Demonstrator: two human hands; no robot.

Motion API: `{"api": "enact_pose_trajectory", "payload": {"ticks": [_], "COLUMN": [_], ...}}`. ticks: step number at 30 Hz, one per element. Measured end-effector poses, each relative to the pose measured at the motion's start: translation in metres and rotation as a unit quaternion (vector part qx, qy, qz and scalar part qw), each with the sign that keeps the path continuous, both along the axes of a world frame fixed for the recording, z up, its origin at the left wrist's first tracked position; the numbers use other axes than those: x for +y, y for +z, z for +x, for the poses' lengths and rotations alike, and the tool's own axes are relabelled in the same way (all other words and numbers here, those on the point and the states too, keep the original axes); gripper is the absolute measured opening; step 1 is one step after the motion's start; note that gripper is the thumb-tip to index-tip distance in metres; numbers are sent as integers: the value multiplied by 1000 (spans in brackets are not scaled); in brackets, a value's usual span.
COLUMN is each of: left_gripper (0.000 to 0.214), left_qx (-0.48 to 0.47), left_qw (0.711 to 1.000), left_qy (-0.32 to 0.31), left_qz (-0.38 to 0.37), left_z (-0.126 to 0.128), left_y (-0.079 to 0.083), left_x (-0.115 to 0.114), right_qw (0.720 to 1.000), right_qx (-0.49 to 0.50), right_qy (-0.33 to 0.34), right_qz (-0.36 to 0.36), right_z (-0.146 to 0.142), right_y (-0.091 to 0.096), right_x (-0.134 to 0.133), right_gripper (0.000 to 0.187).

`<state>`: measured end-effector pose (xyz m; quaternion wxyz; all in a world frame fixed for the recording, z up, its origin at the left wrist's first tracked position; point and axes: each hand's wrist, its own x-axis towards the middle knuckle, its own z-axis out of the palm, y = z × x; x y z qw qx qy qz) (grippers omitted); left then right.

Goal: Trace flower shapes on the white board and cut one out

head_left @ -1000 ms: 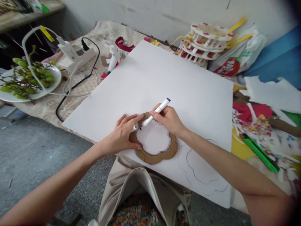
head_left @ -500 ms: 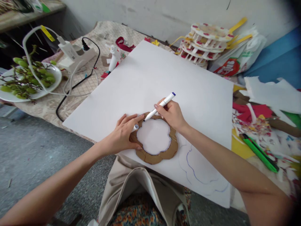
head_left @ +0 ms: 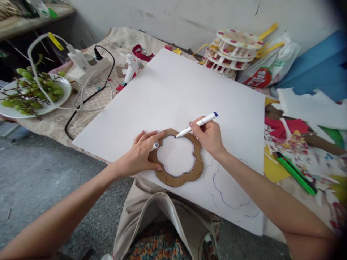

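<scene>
My right hand [head_left: 210,137] grips a white marker [head_left: 199,124] with a blue end. Its dark tip touches the upper inner edge of a brown cardboard ring [head_left: 193,174] shaped like a flower. Pressing down the ring's left side is my left hand [head_left: 142,153], with a white marker cap [head_left: 154,146] tucked between thumb and forefinger. The ring lies flat on a large white board [head_left: 168,90], and a blue line runs along its inner edge. Right of it, a curved blue outline [head_left: 221,193] is drawn on the board, partly covered by my right forearm.
At the left stand a plate of green grapes [head_left: 35,92] and a power strip [head_left: 90,70] with cables. A white glue gun [head_left: 131,66] lies behind the board. Toward the right are a tiered decorated stand [head_left: 230,50], a plastic bag [head_left: 268,66], scraps and a green cutter [head_left: 296,175].
The marker tip has moved rightward along the ring's upper inner edge, with my right hand shifting right. My left hand stays on the ring. The view has shifted slightly.
</scene>
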<state>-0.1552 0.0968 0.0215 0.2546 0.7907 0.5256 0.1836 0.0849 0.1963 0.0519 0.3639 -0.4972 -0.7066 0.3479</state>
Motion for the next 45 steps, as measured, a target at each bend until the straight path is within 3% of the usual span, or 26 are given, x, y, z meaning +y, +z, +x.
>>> {"api": "enact_pose_trajectory", "payload": {"ticks": [5,12,21,25,32,34,41,45], "left_gripper": [105,100,103,99,101,101,106,101], "left_qx": [4,-3,4,31,80,75,53,52], "left_qw": [1000,1000,1000,997,978,976,976,964], "left_qy": [2,-1,18,66,194,202,211,259], "left_qz": [-13,-18,-14,-1,-10,-12,-7,-7], "left_z": [2,3,0,-21,-103,-119,-117,-115], "left_y": [7,10,13,16,21,23,27,17], "left_x": [0,0,-4,-7,-7,-7,-14,-20], "right_qw": [999,986,982,980,978,979,987,998], "right_qx": [-16,161,184,192,192,191,154,-7], "right_qy": [-24,5,-15,-28,-20,-17,3,34], "right_qz": [28,-32,-33,-52,-74,-76,-39,59], "right_z": [6,18,41,45,40,37,19,22], "right_y": [1,1,5,0,-5,-6,-6,-11], "right_x": [-4,-7,-20,-19,-17,-16,-18,-21], "right_gripper": [30,25,24,23,24,23,33,24]}}
